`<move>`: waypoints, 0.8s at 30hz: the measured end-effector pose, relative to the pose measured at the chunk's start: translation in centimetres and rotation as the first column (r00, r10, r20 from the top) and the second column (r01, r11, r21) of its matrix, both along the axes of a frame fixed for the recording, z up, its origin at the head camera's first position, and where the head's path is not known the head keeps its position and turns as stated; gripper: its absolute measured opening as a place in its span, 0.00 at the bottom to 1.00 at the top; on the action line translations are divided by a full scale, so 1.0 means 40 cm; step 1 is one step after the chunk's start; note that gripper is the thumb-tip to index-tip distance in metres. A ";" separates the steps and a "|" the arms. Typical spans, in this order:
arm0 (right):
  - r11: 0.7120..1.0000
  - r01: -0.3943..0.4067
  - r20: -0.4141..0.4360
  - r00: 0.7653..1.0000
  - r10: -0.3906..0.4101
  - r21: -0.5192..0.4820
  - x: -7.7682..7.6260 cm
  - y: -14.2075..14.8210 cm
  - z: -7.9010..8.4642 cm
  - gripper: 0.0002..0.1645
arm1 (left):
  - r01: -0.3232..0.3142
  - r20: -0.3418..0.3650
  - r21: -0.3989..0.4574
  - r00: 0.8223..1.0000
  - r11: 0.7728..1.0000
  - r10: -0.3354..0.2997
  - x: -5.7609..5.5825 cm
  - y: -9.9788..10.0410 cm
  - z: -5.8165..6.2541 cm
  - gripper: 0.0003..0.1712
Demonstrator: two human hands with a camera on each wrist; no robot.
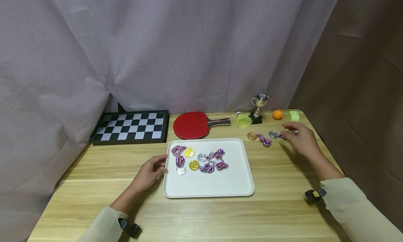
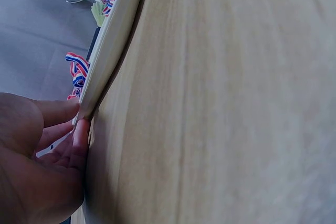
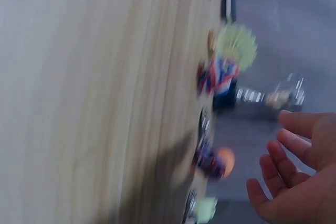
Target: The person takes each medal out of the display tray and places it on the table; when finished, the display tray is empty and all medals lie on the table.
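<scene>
My left hand (image 1: 149, 173) holds the left rim of a white tray (image 1: 207, 187), thumb and fingers at its edge (image 2: 107, 51). Several gold and silver medals with red, white and blue ribbons lie in the tray, among them a gold medal (image 1: 189, 152) and a silver medal (image 1: 181, 170). My right hand (image 1: 300, 139) hovers over the table's right side with fingers loosely bent and nothing between them. Below it is a silver medal (image 1: 273, 134), its ribbon partly hidden; another silver medal (image 1: 294, 133) shows behind the fingers. Left of these lies a gold medal (image 1: 252, 136).
Along the back stand a chessboard (image 1: 132, 126), a red table tennis bat (image 1: 191, 125), a yellow shuttlecock (image 1: 243, 120), a trophy cup (image 1: 260, 102), an orange ball (image 1: 277, 114) and a small green block (image 1: 294, 116). A grey curtain (image 1: 195, 53) hangs behind the table.
</scene>
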State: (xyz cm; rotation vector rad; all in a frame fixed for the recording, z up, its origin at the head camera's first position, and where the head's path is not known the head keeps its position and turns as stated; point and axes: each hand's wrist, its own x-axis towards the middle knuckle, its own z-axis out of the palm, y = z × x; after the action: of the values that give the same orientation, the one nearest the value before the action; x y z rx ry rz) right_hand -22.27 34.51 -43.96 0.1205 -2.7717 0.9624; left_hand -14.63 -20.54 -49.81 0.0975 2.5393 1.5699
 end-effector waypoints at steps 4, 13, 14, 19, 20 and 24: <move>0.997 -0.074 0.008 0.997 0.074 -0.025 0.026 -0.078 0.008 0.22 | 0.005 -0.006 0.002 1.000 1.000 -0.005 0.000 0.001 0.002 0.31; 0.938 -0.302 0.093 0.943 0.320 -0.171 0.075 -0.264 -0.002 0.20 | 0.019 -0.034 0.007 0.999 1.000 -0.019 0.003 0.000 0.011 0.31; 0.928 -0.321 0.102 0.933 0.344 -0.189 0.080 -0.283 -0.006 0.19 | 0.020 -0.039 0.007 0.999 1.000 -0.019 0.003 0.001 0.012 0.31; 0.885 -0.390 0.156 0.887 0.435 -0.254 0.101 -0.370 -0.025 0.17 | 0.019 -0.054 0.001 0.998 1.000 -0.019 0.003 0.007 0.012 0.31; 0.878 -0.401 0.162 0.878 0.450 -0.260 0.105 -0.386 -0.029 0.17 | 0.016 -0.050 -0.001 0.999 1.000 -0.016 0.003 0.008 0.012 0.31; 0.848 -0.454 0.181 0.841 0.509 -0.275 0.119 -0.441 -0.047 0.16 | 0.023 -0.049 0.005 0.999 1.000 -0.023 0.006 0.008 0.012 0.30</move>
State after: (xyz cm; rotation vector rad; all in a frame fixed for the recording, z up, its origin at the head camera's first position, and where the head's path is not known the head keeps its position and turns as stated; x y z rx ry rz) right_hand -17.52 16.85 -45.84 0.7516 -2.8867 1.4948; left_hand -14.39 -20.20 -49.33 0.1672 2.5614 1.5850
